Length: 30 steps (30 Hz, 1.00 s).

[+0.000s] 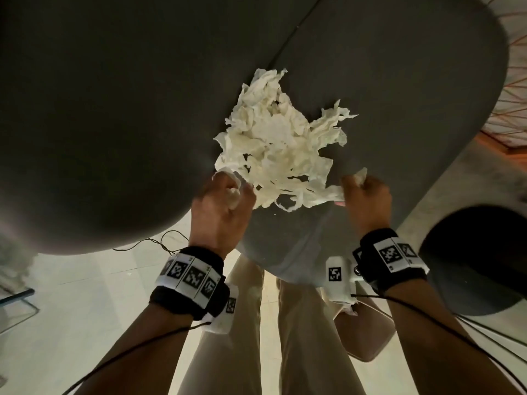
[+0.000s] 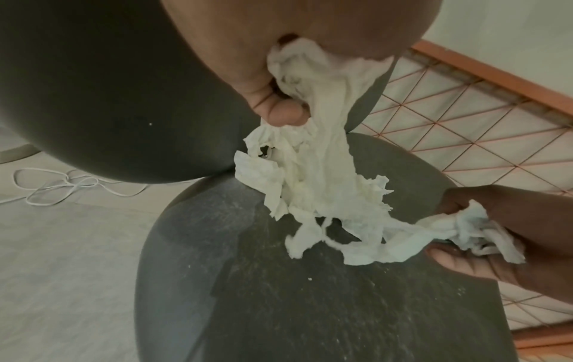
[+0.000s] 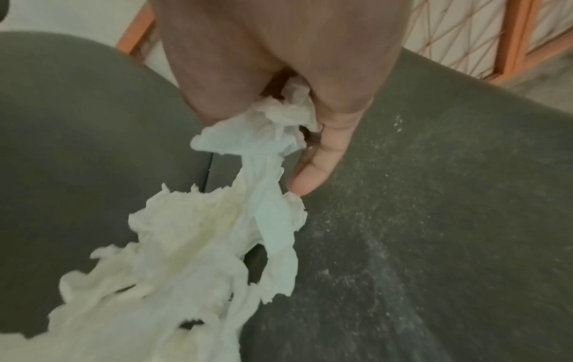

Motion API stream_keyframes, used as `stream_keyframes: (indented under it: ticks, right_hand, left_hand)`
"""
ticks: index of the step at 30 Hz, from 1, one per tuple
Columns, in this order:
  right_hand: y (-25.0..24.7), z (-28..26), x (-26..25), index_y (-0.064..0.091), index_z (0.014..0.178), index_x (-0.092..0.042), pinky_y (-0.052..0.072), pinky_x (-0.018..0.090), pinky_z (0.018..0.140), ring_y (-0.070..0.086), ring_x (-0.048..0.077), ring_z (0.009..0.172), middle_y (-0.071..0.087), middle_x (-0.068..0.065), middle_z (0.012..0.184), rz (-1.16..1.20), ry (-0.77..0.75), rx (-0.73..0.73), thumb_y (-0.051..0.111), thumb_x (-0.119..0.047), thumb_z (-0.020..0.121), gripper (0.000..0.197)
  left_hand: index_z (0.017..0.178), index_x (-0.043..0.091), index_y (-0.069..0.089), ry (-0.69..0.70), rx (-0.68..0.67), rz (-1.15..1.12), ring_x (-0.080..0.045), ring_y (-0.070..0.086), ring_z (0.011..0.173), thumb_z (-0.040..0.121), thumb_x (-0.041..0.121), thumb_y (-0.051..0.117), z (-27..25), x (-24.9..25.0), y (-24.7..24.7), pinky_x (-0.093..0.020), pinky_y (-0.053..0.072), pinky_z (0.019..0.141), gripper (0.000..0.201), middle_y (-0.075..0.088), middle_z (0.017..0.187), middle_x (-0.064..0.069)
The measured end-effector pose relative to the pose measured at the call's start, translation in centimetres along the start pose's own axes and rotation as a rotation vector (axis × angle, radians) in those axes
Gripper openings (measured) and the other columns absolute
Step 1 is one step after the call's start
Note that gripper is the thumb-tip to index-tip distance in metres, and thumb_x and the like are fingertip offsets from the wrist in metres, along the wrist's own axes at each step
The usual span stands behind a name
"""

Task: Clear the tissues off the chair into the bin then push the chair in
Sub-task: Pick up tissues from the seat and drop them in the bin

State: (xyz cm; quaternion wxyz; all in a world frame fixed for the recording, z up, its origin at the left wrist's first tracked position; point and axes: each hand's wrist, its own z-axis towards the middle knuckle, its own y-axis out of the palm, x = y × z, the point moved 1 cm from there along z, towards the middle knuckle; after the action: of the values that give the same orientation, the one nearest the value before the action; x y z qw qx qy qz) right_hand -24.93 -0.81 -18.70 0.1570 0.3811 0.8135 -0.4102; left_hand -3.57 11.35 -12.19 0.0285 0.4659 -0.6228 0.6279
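Observation:
A torn, crumpled mass of white tissues hangs stretched between my two hands just above the dark grey chair seat. My left hand grips the tissues' left end in curled fingers. My right hand pinches the right end. In the left wrist view the tissues run from my left hand to my right hand over the dusty chair seat. The right wrist view shows my right hand closed round the tissues. A dark round bin stands at the right.
The chair's padded backrest fills the left of the head view. A copper wire grid panel lies on the floor beyond the chair. A thin white cable coils on the pale floor to the left. My legs stand in front of the seat.

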Motion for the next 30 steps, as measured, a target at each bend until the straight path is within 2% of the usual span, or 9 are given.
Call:
stream_keyframes:
  ticks: [4,7,11,14,17,20,23,25,30]
  right_hand:
    - [-0.8,0.7,0.2,0.059,0.079,0.002,0.042,0.018,0.051,0.058,0.018,0.062,0.061,0.007,0.068,0.108,-0.016,0.068,0.059,-0.024,0.077,0.026]
    - [-1.0,1.1,0.2,0.056,0.092,-0.002,0.043,0.008,0.05,0.058,-0.004,0.051,0.059,0.0,0.064,0.145,-0.006,0.064,0.055,-0.007,0.082,0.011]
    - [-0.5,1.5,0.7,0.045,0.11,-0.02,0.052,0.035,0.069,0.062,0.024,0.078,0.061,0.004,0.089,0.056,-0.024,-0.021,0.049,-0.006,0.083,0.031]
    - [0.4,1.0,0.6,0.037,0.126,-0.034,0.056,0.043,0.072,0.066,0.027,0.075,0.064,0.002,0.088,-0.052,-0.091,-0.199,0.049,-0.01,0.084,0.051]
    - [1.5,0.9,0.4,0.033,0.132,-0.043,0.053,0.05,0.088,0.063,0.03,0.099,0.061,0.005,0.114,-0.182,-0.184,-0.286,0.056,-0.025,0.082,0.058]
    - [2.5,1.5,0.4,0.035,0.137,-0.041,0.049,0.047,0.094,0.058,0.03,0.111,0.053,0.003,0.131,-0.269,-0.227,-0.3,0.059,-0.034,0.086,0.056]
    - [3.2,2.2,0.2,0.044,0.131,-0.035,0.05,0.046,0.089,0.059,0.032,0.108,0.054,0.001,0.13,-0.389,-0.239,-0.229,0.054,-0.032,0.092,0.04]
    - [3.6,2.5,0.1,0.052,0.122,-0.026,0.051,0.047,0.086,0.061,0.034,0.105,0.059,0.005,0.122,-0.428,-0.25,-0.204,0.048,-0.032,0.095,0.028]
    - [3.0,3.1,0.0,0.059,0.099,-0.01,0.05,0.039,0.076,0.059,0.032,0.083,0.063,0.009,0.087,-0.268,-0.116,-0.199,0.044,-0.029,0.091,0.026]
  left_hand:
    - [0.076,0.016,0.046,-0.07,-0.042,0.109,-0.024,0.055,0.069,0.079,0.011,0.061,1.3,0.3,1.5,-0.023,0.035,0.064,0.016,0.053,0.072,0.001]
    - [0.085,0.022,0.047,-0.05,-0.11,0.094,-0.025,0.058,0.078,0.073,0.009,0.053,1.9,0.7,2.7,-0.035,0.046,0.08,0.019,0.057,0.084,0.002]
    - [0.115,0.023,0.047,-0.052,-0.29,0.198,-0.013,0.055,0.085,0.087,0.022,0.059,2.1,1.5,4.9,-0.018,0.025,0.079,0.031,0.06,0.094,0.006]
    - [0.132,0.026,0.033,-0.071,-0.443,0.223,-0.022,0.061,0.088,0.09,0.031,0.06,2.7,1.5,6.8,-0.034,0.043,0.079,0.05,0.062,0.093,-0.001]
    - [0.139,0.025,0.03,-0.059,-0.474,0.262,-0.029,0.062,0.101,0.093,0.03,0.057,3.5,1.1,8.4,-0.042,0.05,0.085,0.054,0.065,0.109,-0.009]
    - [0.124,0.019,0.052,-0.037,-0.413,0.271,-0.028,0.061,0.104,0.094,0.025,0.052,4.4,0.8,9.1,-0.037,0.049,0.088,0.03,0.066,0.112,-0.009]
    - [0.105,0.013,0.062,-0.008,-0.25,0.207,-0.021,0.061,0.092,0.095,0.026,0.051,4.5,1.1,8.4,-0.023,0.038,0.072,0.02,0.067,0.1,-0.005]
    - [0.094,0.011,0.062,-0.021,-0.141,0.164,-0.015,0.058,0.082,0.096,0.03,0.05,4.2,1.8,7.1,-0.017,0.029,0.066,0.023,0.065,0.089,0.0]
    - [0.077,0.01,0.06,-0.074,-0.003,0.104,-0.019,0.054,0.069,0.089,0.036,0.059,3.6,1.8,3.6,-0.021,0.033,0.06,0.029,0.057,0.082,-0.002]
